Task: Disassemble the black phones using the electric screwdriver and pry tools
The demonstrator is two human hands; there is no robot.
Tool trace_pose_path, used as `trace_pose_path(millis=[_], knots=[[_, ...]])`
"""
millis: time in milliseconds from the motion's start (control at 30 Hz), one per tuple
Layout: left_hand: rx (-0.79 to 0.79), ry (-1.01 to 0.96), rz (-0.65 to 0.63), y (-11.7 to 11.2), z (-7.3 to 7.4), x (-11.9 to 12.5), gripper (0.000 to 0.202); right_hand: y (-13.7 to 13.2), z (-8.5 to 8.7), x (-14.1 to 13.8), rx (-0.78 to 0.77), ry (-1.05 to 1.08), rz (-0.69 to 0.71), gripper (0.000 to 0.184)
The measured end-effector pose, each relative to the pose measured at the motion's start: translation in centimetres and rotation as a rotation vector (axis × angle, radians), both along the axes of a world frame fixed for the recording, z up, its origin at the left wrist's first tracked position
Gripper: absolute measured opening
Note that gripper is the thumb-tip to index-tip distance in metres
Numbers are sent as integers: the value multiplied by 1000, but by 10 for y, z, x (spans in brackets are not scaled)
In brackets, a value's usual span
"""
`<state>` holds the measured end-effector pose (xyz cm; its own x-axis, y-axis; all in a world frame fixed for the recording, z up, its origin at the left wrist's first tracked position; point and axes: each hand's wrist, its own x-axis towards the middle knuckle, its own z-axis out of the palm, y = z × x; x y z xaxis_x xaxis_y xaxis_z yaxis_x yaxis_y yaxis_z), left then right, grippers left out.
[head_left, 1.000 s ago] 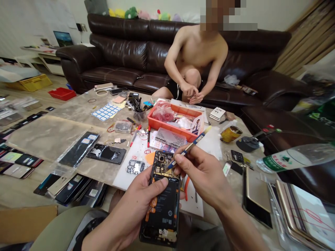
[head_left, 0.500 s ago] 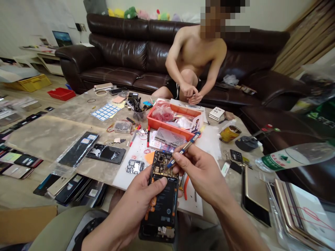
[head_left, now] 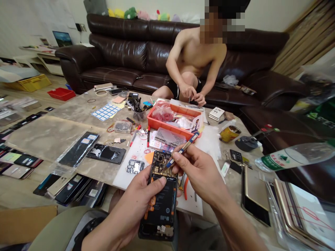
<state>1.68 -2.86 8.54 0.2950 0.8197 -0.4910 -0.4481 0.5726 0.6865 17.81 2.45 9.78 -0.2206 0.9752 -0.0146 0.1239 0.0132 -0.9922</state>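
Observation:
My left hand [head_left: 138, 197] is wrapped round an opened phone [head_left: 163, 198], thumb across the upper end of its black battery. The phone's back is off, baring the circuit board and camera at the far end. Between thumb and fingers my right hand [head_left: 195, 167] pinches a pair of blue tweezers [head_left: 187, 144], slanted with the tip down at the board. Whether the tip grips any part is too small to tell. Left of the phone, a silvery metal shield plate [head_left: 135, 166] lies on the white mat [head_left: 121, 177].
An orange tray [head_left: 167, 125] of bags and parts stands beyond the mat. To the left are a phone back [head_left: 106, 153] and a bagged panel [head_left: 78, 150]. Stacked phones [head_left: 295, 205] and a bottle [head_left: 293, 158] lie right. Another person [head_left: 193, 59] sits on the sofa opposite.
The tweezers have turned slightly in my right hand, their tip staying over the board. My left hand and the phone have barely moved. The other person's hands have shifted a little.

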Motion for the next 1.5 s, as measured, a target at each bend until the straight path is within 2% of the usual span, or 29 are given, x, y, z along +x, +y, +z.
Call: trace_pose_path(millis=[167,400,633,833,967,1133,1333,1500], knots=[[-13,0,-4,-1,0,-1,49,1,0,-1,1,6,3,27],[-11,9,-5,-1,-1,0,44,2,0,-1,-2,-40,8,26],[24,33,16,-1,-1,3,51,-2,-3,-5,8,-200,-85,22],[-23,-39,3,0,-1,1,56,0,-2,0,33,-1,2,23],[-42,-68,9,1,-2,-1,58,0,-2,4,74,-73,51,20],[-48,-82,11,-1,-3,-2,57,0,-1,9,231,-212,101,20],[-26,-29,-1,-1,0,1,52,2,-2,8,91,-178,61,24],[8,4,7,-1,-4,3,57,2,-4,2,53,-239,29,23]])
